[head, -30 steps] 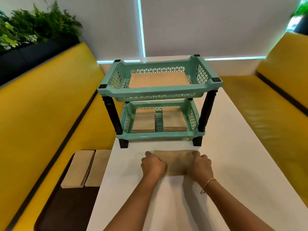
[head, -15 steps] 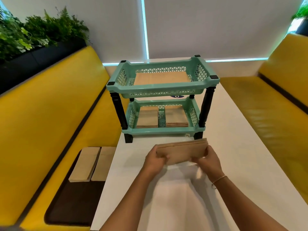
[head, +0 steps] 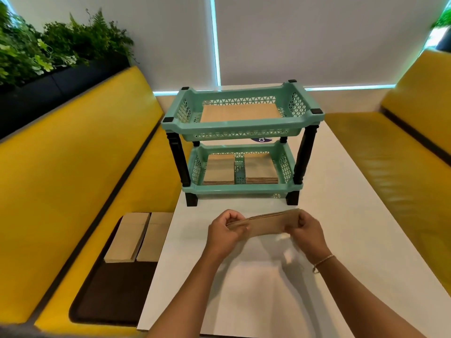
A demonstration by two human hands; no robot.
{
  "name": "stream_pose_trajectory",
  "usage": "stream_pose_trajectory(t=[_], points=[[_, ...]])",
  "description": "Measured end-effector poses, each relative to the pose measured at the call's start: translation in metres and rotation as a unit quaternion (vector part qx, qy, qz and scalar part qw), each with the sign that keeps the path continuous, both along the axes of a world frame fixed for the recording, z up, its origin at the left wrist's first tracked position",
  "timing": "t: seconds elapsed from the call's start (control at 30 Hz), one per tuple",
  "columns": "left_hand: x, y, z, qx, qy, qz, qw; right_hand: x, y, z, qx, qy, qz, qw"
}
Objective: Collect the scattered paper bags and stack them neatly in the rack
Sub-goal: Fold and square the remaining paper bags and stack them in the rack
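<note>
Since half a second ago the bundle of paper bags point(head: 271, 223) has tipped flatter, so mostly its edge and a narrow brown face show, and it sits slightly lower between the hands. The left hand point(head: 225, 231) curls its fingers round the bundle's left end; the right hand point(head: 306, 228) pinches the right end, a bracelet point(head: 322, 262) on its wrist. The bundle is lifted off the white table point(head: 256, 289). Just beyond the hands stands the teal rack point(head: 241, 128), its top tier holding a flat bag and its lower tier two stacks. Well to the left of the left hand, two more bag stacks point(head: 139, 236) lie on a dark tray point(head: 117, 293) on the yellow bench.
</note>
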State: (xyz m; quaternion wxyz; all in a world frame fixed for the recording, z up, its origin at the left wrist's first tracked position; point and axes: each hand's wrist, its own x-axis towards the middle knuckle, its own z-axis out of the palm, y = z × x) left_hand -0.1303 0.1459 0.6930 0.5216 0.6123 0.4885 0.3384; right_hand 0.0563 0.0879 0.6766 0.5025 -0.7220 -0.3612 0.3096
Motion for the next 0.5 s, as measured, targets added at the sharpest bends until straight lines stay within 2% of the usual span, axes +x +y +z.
stream_pose_trajectory(t=[0.13, 0.27, 0.37, 0.5], points=[[-0.003, 0.01, 0.015, 0.06, 0.062, -0.046, 0.995, 0.002, 0.007, 0.038, 0.125, 0.165, -0.028, 0.978], [0.001, 0.013, 0.011, 0.066, 0.081, -0.024, 0.994, -0.008, 0.016, 0.064, 0.176, 0.209, 0.027, 0.961], [0.007, 0.005, 0.002, 0.023, 0.091, -0.013, 0.995, -0.018, 0.017, 0.055, 0.147, 0.193, 0.051, 0.969], [0.017, -0.01, -0.013, 0.0, 0.137, -0.003, 0.991, -0.033, 0.01, 0.015, 0.027, 0.105, 0.088, 0.99]])
